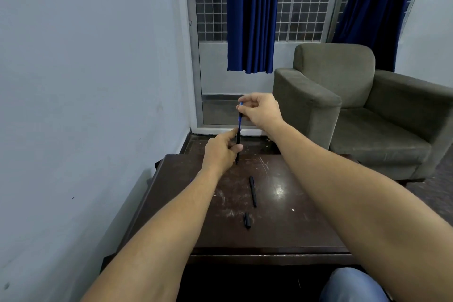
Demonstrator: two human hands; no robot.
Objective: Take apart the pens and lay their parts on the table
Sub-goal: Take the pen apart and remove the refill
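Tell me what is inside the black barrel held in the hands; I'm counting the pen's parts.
A blue refill sticks out of the black barrel, pinched by the right hand; the left hand holds the barrel. How much refill remains inside is hidden by the barrel.

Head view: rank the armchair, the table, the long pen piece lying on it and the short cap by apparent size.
1. Armchair and table: look similar, not ranked.
2. Long pen piece.
3. Cap.

Pen [253, 191] on table [294, 228], cap [247, 220] nearer; armchair [367, 110] behind right
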